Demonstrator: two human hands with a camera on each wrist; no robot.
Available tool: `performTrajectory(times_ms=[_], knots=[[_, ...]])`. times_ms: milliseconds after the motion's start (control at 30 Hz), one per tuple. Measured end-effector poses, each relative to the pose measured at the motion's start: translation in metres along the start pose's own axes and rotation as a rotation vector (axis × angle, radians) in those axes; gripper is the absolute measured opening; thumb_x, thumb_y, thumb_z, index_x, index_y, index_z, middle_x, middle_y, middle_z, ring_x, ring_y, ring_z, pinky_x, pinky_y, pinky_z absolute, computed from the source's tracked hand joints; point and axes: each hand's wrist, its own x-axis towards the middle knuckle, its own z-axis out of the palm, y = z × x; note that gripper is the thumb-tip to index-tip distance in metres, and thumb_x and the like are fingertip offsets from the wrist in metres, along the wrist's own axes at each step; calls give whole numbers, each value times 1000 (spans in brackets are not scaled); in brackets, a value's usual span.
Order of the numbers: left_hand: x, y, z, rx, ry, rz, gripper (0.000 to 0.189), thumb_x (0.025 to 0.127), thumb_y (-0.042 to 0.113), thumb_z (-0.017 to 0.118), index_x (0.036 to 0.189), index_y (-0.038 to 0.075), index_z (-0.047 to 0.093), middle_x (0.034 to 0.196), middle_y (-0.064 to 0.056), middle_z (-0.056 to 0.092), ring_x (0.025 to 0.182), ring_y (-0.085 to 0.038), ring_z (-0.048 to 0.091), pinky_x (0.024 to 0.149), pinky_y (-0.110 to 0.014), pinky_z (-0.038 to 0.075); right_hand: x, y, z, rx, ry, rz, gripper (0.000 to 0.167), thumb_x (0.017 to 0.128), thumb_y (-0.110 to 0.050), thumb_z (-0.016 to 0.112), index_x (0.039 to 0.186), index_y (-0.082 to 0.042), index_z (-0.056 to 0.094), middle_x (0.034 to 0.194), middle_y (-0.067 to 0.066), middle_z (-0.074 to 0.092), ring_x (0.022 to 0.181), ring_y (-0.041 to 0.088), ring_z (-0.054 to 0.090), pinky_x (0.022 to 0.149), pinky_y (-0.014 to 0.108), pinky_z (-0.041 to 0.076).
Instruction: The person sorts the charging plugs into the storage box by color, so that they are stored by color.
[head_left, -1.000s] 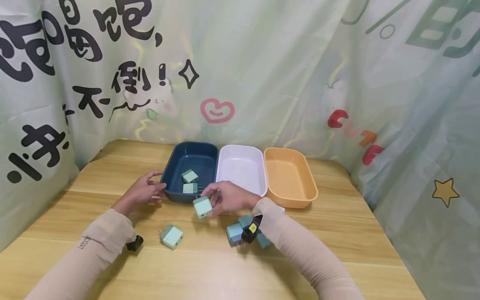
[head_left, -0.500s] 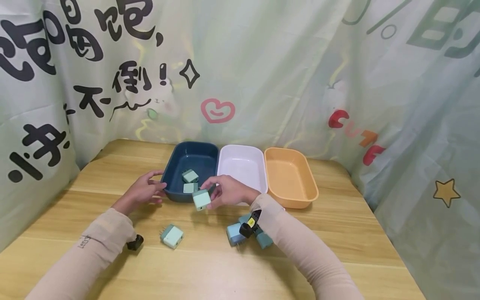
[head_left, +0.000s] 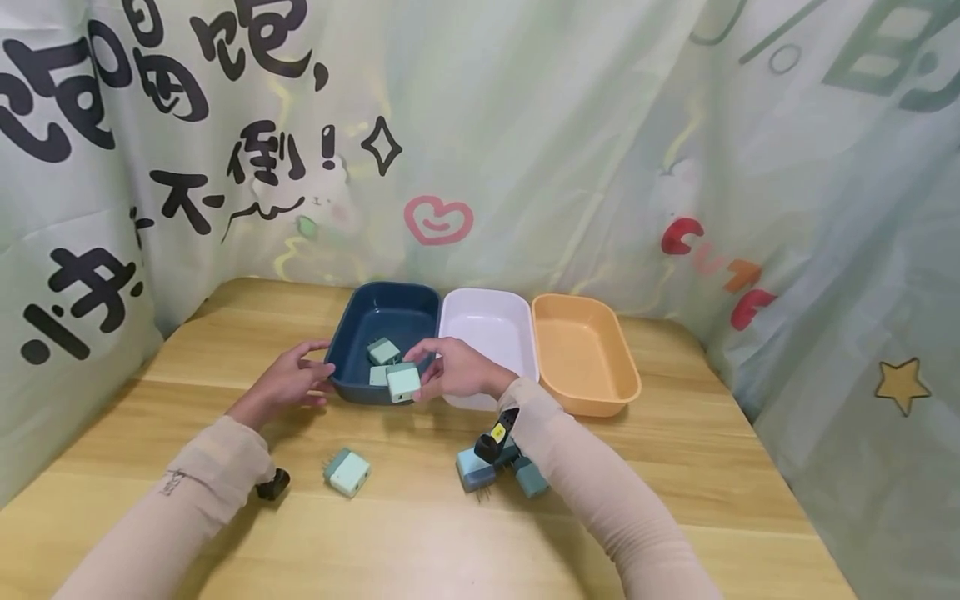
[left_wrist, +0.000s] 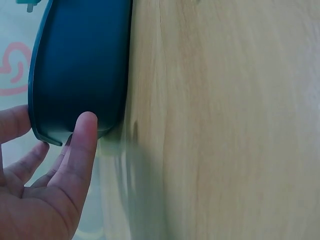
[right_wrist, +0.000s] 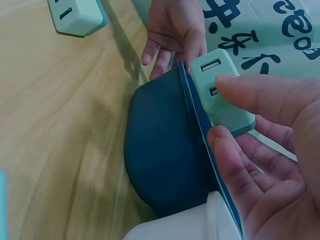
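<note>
My right hand (head_left: 459, 368) pinches a pale green two-port USB wall charger (head_left: 403, 382) between thumb and fingers, over the near rim of the dark blue tray (head_left: 347, 333). In the right wrist view the charger (right_wrist: 222, 111) shows its port face, overlapping the tray's rim. Two similar chargers (head_left: 384, 351) lie inside the blue tray, one partly hidden behind the held one. With fingers extended, my left hand (head_left: 288, 379) touches the tray's left end; the left wrist view shows the thumb (left_wrist: 85, 132) against its outer wall. Another green charger (head_left: 348, 472) lies on the table in front.
A white tray (head_left: 487, 312) and an orange tray (head_left: 628, 387) stand in a row right of the blue one. Several blue and teal chargers (head_left: 476, 469) lie clustered under my right wrist, partly covered. A printed curtain (head_left: 525, 167) hangs behind the wooden table (head_left: 675, 467).
My right hand has carried the charger up and away from me, from in front of the blue tray to over its near rim. The left hand has stayed at the tray's end.
</note>
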Motion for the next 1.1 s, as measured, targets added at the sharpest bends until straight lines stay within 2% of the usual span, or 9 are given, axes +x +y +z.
performTrajectory(times_ms=[333, 767, 1100], knots=[[0, -2, -2, 8, 5, -1, 59, 102, 17, 50, 153, 9, 21, 129, -28, 47, 94, -28, 62, 76, -37, 57, 12, -1, -5, -48, 45, 1, 51, 77, -8, 83, 123, -8, 61, 111, 6, 55, 83, 15, 66, 75, 27, 53], [2, 0, -2, 3, -3, 13, 60, 102, 18, 51, 153, 9, 20, 127, -27, 47, 93, -27, 62, 76, -36, 57, 28, 4, -17, 10, 88, 44, 50, 77, -11, 82, 122, -8, 61, 113, 8, 56, 86, 18, 66, 75, 28, 55], [2, -1, -1, 1, 3, 9, 59, 102, 17, 50, 153, 9, 21, 128, -28, 48, 94, -27, 62, 75, -36, 57, 36, 8, -21, -9, 121, 90, 49, 79, -17, 82, 122, -9, 62, 115, 7, 57, 90, 19, 64, 80, 28, 52]])
